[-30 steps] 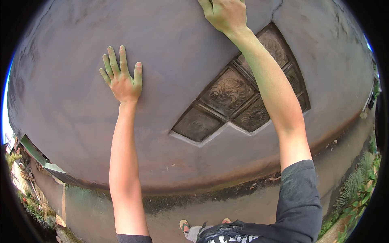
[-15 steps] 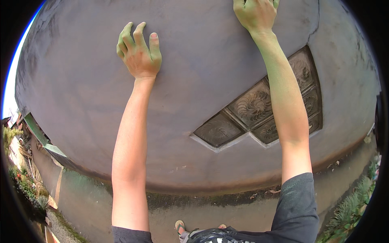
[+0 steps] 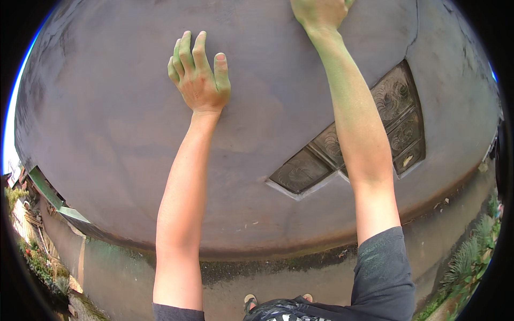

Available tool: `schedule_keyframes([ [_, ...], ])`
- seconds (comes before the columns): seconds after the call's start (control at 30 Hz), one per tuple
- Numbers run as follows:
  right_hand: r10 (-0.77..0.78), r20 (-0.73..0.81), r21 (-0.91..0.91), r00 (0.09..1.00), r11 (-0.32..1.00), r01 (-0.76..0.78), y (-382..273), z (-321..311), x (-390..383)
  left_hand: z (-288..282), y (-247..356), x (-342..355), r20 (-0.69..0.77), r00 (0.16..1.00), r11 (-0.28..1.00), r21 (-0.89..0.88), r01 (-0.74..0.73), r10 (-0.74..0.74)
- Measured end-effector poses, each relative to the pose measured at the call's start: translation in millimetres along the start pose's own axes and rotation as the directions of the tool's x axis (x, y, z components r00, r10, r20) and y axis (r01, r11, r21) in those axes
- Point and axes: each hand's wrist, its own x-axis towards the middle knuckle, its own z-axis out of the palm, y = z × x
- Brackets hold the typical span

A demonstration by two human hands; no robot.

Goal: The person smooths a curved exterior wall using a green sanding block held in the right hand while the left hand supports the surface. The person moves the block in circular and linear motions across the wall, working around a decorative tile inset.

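A grey plastered wall (image 3: 118, 134) fills the view. My left hand (image 3: 201, 77) rests flat against it with fingers spread slightly and green dust on the fingers; it holds nothing. My right hand (image 3: 320, 12) reaches higher up the wall at the top edge, partly cut off, also green-tinted; its fingers are out of view. A diagonal row of patterned glass blocks (image 3: 305, 171) is set into the wall below and to the right of my right forearm.
A concrete path (image 3: 235, 289) runs along the wall's foot, with my sandalled feet (image 3: 250, 302) on it. Green plants (image 3: 471, 262) grow at the lower right. A gutter and rubble (image 3: 53, 203) lie at the lower left.
Both hands have shifted rightward and higher on the wall; the view tilted so the glass blocks sit further right.
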Motion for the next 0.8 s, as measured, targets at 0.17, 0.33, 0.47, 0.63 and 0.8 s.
schedule_keyframes([
  [0.17, -0.659, -0.015, 0.367, 0.752, 0.696, 0.618, -65.6, -6.3, -81.0, -4.5, -8.1, 3.3, 0.005, 0.998, 0.987, -0.154, 0.055, -0.055],
  [0.33, -0.273, 0.136, 0.082, 0.952, 0.961, 0.264, 76.8, -9.2, -25.0, -15.2, -15.8, 1.8, 0.171, 0.983, 0.994, 0.079, -0.08, 0.065],
  [0.47, -0.004, 0.008, -0.115, 1.0, 0.993, 0.005, 202.1, -32.9, 3.3, -14.3, -12.5, -5.1, 0.203, 0.977, 0.985, 0.148, -0.092, 0.06],
  [0.63, 0.275, -0.032, -0.13, 0.961, 0.952, -0.277, 145.7, -39.5, -1.4, -10.9, -0.6, -5.8, 0.214, 0.977, 0.986, 0.16, -0.043, 0.008],
  [0.8, -0.382, 0.227, 0.311, 0.896, 0.9, 0.305, -5.6, -50.7, -89.3, -9.7, 22.3, 4.1, 0.227, 0.951, 0.974, -0.041, 0.224, -0.209],
])
